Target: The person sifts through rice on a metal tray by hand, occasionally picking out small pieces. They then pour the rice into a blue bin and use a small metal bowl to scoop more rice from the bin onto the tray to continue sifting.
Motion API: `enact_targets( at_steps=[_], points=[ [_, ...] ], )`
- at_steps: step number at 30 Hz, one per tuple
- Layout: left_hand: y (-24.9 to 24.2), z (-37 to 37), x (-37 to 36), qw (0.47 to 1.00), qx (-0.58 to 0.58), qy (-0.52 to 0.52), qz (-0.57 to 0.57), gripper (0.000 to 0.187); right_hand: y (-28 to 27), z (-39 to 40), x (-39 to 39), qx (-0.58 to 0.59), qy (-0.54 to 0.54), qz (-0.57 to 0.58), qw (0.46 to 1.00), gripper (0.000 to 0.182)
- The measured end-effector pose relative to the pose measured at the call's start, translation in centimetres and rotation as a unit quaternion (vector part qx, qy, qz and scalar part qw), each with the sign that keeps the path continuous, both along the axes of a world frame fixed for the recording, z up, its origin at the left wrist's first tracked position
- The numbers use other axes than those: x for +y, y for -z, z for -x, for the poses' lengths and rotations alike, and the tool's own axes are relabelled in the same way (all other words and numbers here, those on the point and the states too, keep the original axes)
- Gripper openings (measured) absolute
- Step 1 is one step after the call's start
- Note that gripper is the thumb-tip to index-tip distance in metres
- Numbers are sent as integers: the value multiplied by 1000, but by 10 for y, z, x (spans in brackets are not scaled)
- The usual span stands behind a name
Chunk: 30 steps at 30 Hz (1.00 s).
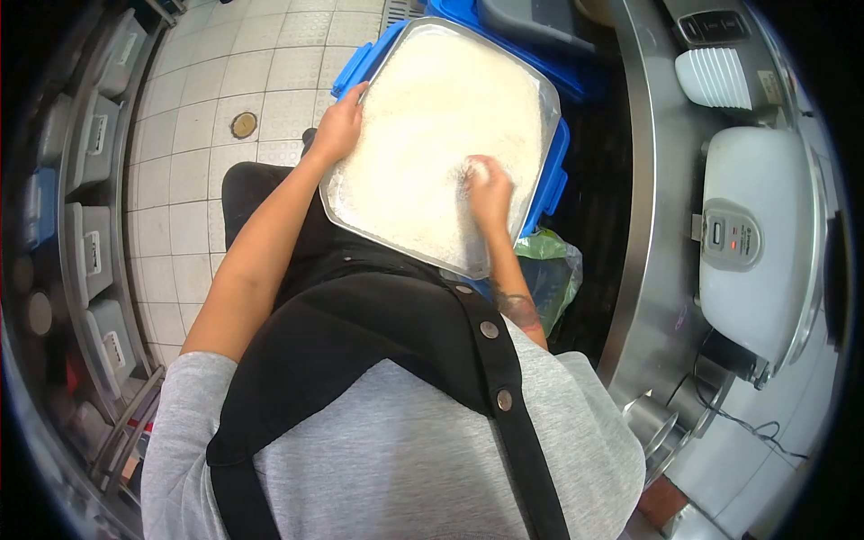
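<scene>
A square metal tray [546, 99], filled with a pale, fine-grained powder or crumbs [432, 117], rests in front of my lap on top of a blue container [555, 180]. My left hand [342, 124] grips the tray's left rim, its fingers wrapped over the edge. Toward the tray's right side, my right hand [489, 191] is down at the surface of the powder, fingers curled and dusted white. What lies inside those fingers, if anything, is hidden.
A steel counter [641, 180] runs along the right, carrying a large rice cooker [747, 243] and stacked white bowls [714, 78]. A green plastic bag [562, 270] hangs below the tray's right corner. Shelving with grey bins [94, 252] stands left of the tiled floor [193, 225].
</scene>
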<state>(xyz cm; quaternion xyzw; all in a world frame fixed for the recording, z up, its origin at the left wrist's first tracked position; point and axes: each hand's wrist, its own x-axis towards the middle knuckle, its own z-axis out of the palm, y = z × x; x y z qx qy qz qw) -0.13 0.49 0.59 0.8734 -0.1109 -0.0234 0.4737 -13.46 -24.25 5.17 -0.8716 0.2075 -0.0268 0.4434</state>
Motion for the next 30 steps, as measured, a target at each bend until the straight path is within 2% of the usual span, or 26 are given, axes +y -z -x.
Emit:
enact_targets(
  at_steps=[1,3,4,6,7,10,17,19,20,22,23,24,27,29,30],
  points=[
    [0,0,0,1000,-3,1,-3,41,-7,-8,-8,0,-1,0,1000,31],
    [1,1,0,1000,-4,3,-5,41,-27,-18,-21,-37,70,-249,965,29],
    [0,2,0,1000,-3,3,1,41,-41,-18,-23,-36,72,-247,966,29],
    [0,1,-1,1000,-4,2,6,41,-68,-21,-22,-63,-31,-195,978,42],
    [1,0,-1,1000,-4,3,9,41,-76,-22,-22,-63,-33,-196,978,42],
    [1,1,1,1000,-2,4,8,41,-92,-24,-19,-69,-29,-303,950,62],
    [-1,1,1,1000,2,10,4,41,-84,-25,-28,-53,-3,-278,959,55],
    [-1,1,1,1000,1,8,5,41,-77,-28,-33,-68,-13,-186,980,42],
    [-1,1,0,1000,0,7,5,41,-69,-31,-36,-68,-13,-186,980,42],
    [-3,2,0,1000,2,8,4,41,-34,-43,-47,-83,29,-28,996,35],
    [-5,2,0,1000,3,7,4,41,3,-50,-56,-115,74,7,991,36],
    [-4,2,-1,1000,3,7,4,41,28,-53,-55,-145,57,91,984,38],
    [4,1,0,1000,-2,-1,6,40,46,-48,-7,-179,-7,302,937,40],
    [10,-1,0,999,-32,-4,4,40,31,-33,27,-167,-94,275,942,34],
    [7,-1,0,999,-32,-4,4,40,24,-26,34,-166,-94,276,942,34]
  ],
)
